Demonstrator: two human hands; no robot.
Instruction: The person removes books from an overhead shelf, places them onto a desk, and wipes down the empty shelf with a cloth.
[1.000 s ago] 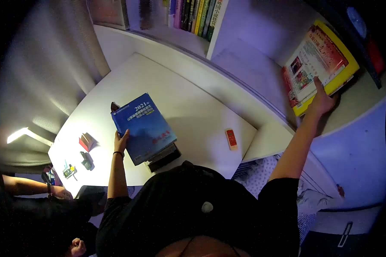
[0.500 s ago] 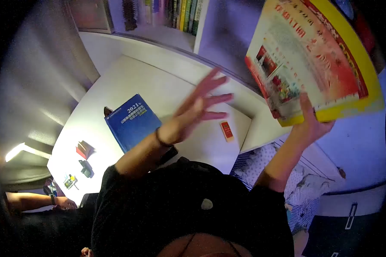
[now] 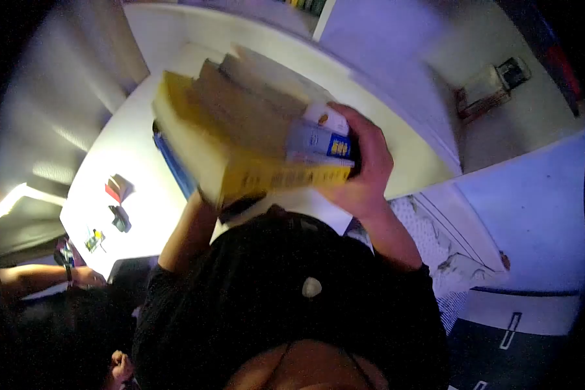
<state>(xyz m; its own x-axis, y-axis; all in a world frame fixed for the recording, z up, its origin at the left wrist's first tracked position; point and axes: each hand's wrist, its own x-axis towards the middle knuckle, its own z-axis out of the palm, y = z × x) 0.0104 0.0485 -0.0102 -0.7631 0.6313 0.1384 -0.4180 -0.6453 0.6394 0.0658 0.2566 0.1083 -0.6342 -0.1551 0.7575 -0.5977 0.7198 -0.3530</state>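
My right hand [image 3: 369,166] is closed around the spine end of a stack of books [image 3: 318,153], held up over the white desk [image 3: 97,156]. The outermost is a thick yellow book [image 3: 247,179]; a blue-and-white spine and a white one show beside it. Pages on the far side look fanned and blurred. My left forearm [image 3: 192,227] reaches up to the near left corner of the stack, where the books hide my left hand and its fingers. Behind the stack, only the left edge of a blue book [image 3: 173,166] shows on the desk.
A small red item [image 3: 114,190], a dark object [image 3: 118,219] and a yellow-grey item [image 3: 95,240] lie at the desk's left. Another person's hand [image 3: 88,277] rests at its lower left edge. A shelf compartment at upper right holds a framed picture [image 3: 513,71].
The books in my right hand have come down and left, turning so their spines show. My left hand, spread in the air before, is now hidden behind them. The view has shifted right.
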